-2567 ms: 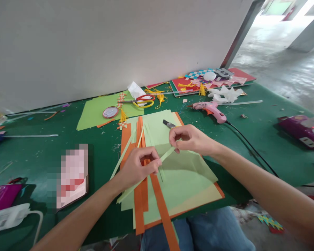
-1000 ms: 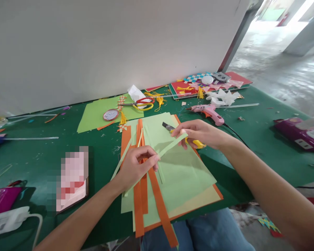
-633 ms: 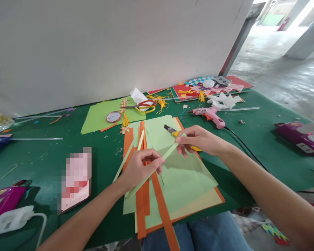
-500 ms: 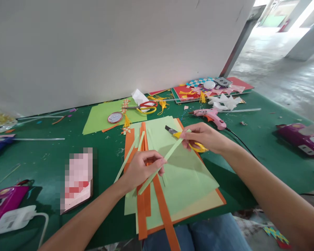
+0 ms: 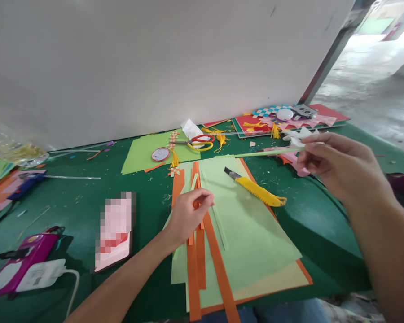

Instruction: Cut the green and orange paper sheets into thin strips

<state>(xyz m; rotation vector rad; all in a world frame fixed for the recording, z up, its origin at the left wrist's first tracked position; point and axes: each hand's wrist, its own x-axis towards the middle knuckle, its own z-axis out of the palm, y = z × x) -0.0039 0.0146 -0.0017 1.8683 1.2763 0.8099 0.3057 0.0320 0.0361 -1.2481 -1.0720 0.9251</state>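
My right hand (image 5: 336, 168) is raised over the right side of the table, its fingers pinching one end of a thin light green paper strip (image 5: 269, 153). The strip stretches leftward, passing in front of a pink glue gun (image 5: 301, 167). My left hand (image 5: 190, 211) hovers at the left part of the light green paper sheets (image 5: 249, 237), thumb and forefinger together, with nothing visible between them. Beside and below it lie orange paper strips (image 5: 217, 264) and narrow green strips (image 5: 220, 226). A yellow utility knife (image 5: 259, 190) rests on the sheets, blade out.
Behind the sheets are red-and-yellow scissors (image 5: 202, 142), a round tin (image 5: 160, 154) and a yellow tassel (image 5: 175, 159). A phone (image 5: 114, 237) and a purple power strip (image 5: 23, 260) lie left. Woven paper pieces (image 5: 272, 111) sit by the wall at back right.
My right hand has carried the green strip up and to the right, out of my left hand's fingers. The knife, formerly behind my right hand, now shows fully. The view has shifted left.
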